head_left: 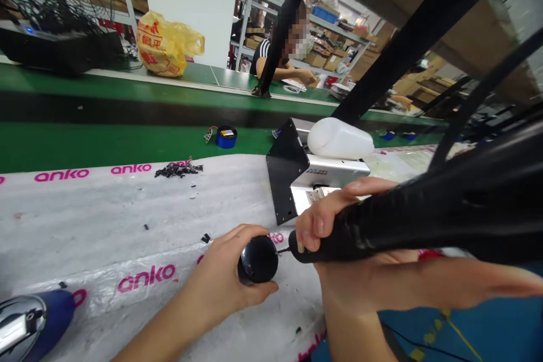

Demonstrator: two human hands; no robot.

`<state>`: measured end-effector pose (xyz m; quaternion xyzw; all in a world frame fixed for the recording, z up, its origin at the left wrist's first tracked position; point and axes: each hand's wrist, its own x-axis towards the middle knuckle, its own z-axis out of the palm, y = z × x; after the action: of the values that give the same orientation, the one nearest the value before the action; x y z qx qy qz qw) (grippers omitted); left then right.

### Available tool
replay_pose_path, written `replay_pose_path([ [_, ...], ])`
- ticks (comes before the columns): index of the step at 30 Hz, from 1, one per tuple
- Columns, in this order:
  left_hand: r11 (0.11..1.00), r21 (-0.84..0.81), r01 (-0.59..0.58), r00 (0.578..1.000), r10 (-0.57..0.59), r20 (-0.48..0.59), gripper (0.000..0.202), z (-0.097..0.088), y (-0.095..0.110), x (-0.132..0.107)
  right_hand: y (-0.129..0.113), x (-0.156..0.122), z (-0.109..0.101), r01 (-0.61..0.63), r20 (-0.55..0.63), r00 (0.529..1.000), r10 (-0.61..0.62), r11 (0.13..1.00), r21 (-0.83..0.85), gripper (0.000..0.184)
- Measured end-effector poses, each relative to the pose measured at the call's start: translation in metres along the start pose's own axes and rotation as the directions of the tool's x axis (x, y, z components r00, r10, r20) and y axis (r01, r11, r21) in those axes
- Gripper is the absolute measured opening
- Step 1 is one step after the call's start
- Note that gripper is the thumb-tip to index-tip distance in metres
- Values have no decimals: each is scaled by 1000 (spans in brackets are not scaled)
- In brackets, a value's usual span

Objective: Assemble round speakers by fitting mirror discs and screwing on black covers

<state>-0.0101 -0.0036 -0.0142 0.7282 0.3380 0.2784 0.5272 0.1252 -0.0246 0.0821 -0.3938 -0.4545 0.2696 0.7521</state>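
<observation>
My left hand (224, 266) is closed around a short black cylinder (258, 259), its glossy round end facing up toward me. In my right hand (326, 220) is a black electric screwdriver (382, 226), held nearly level, with its thin bit pointing left. The bit's tip meets the right edge of the cylinder; whether it sits in a screw is too small to tell. Just behind my right hand stands a silver and black metal machine (286, 172), with a white plastic bottle (339, 138) lying on top.
White "anko" plastic wrap (106, 220) covers the bench. Black bits (178, 169) are piled near its back edge. A blue round part with wires (226, 137) sits on the green conveyor (139, 147). A blue cylinder (46, 322) lies front left. Across the belt, a person sits beyond a black post (282, 34).
</observation>
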Motion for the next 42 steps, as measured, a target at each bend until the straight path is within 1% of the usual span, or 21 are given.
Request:
replay_pose_path([
  [2, 1000, -5, -5, 1000, 5, 1, 54, -1, 0, 0, 5, -2, -2, -17, 15, 1000, 16, 1000, 14, 59],
  [5, 1000, -23, -20, 1000, 20, 13, 50, -1, 2, 0, 17, -7, -6, -40, 78, 996, 34, 996, 74, 57],
  [10, 999, -5, -46, 999, 46, 5, 55, 4, 1, 1, 27, -15, -12, 46, 153, 986, -69, 988, 150, 59],
  [12, 998, 11, -58, 998, 58, -4, 56, 6, -1, 2, 28, -15, -14, 26, 172, 984, -54, 986, 163, 58],
  [14, 997, 11, -80, 997, 80, 2, 58, 7, -2, 3, 28, -14, -15, -27, 183, 983, -6, 984, 177, 59],
  [16, 994, 10, -108, 994, 108, 5, 60, 6, -4, 4, 29, -15, -15, -70, 147, 988, 44, 982, 177, 64],
  [18, 991, 22, -134, 991, 134, 8, 60, 5, -4, 5, 32, -19, -12, -70, 43, 997, 63, 983, 167, 68],
  [20, 986, 42, -159, 987, 159, 8, 55, 6, -4, 5, 35, -23, -10, -40, -48, 998, 48, 987, 153, 69],
  [21, 985, 52, -165, 986, 166, 3, 51, 7, -4, 4, 37, -24, -10, -25, -56, 998, 34, 988, 153, 69],
  [23, 984, 84, -158, 986, 161, -34, 46, 11, -4, 1, 35, -22, -15, -11, -15, 1000, 14, 986, 165, 68],
  [25, 985, 137, -104, 988, 118, -99, 44, 15, -4, -4, 26, -13, -27, -10, 20, 1000, 6, 983, 185, 64],
  [26, 985, 160, -66, 988, 87, -129, 44, 16, -4, -7, 18, -6, -36, 6, 13, 1000, -9, 984, 180, 61],
  [28, 986, 164, -14, 990, 37, -133, 51, 15, -5, -14, 1, 11, -54, 96, -62, 994, -90, 989, 113, 58],
  [30, 995, 95, 6, 998, 0, -65, 63, 8, -7, -18, -11, 29, -67, 223, -165, 961, -222, 975, -16, 58],
  [32, 998, 7, 57, 998, -57, 16, 72, 1, -10, -19, -11, 45, -74, 300, -235, 918, -321, 946, -118, 60],
  [33, 996, -16, 92, 995, -92, 32, 73, -2, -11, -18, -7, 50, -75, 321, -258, 902, -346, 937, -135, 60],
  [35, 993, -7, 114, 993, -114, -8, 70, -3, -12, -14, 7, 55, -74, 325, -270, 897, -350, 936, -135, 57],
  [37, 997, 61, 56, 993, -50, -103, 65, 0, -12, -9, 22, 53, -74, 295, -253, 913, -319, 947, -131, 53],
  [39, 993, 121, -2, 989, 20, -149, 64, 2, -10, -5, 28, 47, -73, 246, -208, 940, -272, 959, -142, 55],
  [40, 991, 132, -18, 990, 36, -138, 65, 2, -9, -3, 27, 44, -72, 222, -186, 951, -249, 963, -151, 56],
  [42, 992, 127, -20, 997, 29, -66, 69, -1, -7, -3, 18, 37, -69, 178, -149, 968, -202, 971, -162, 59],
])
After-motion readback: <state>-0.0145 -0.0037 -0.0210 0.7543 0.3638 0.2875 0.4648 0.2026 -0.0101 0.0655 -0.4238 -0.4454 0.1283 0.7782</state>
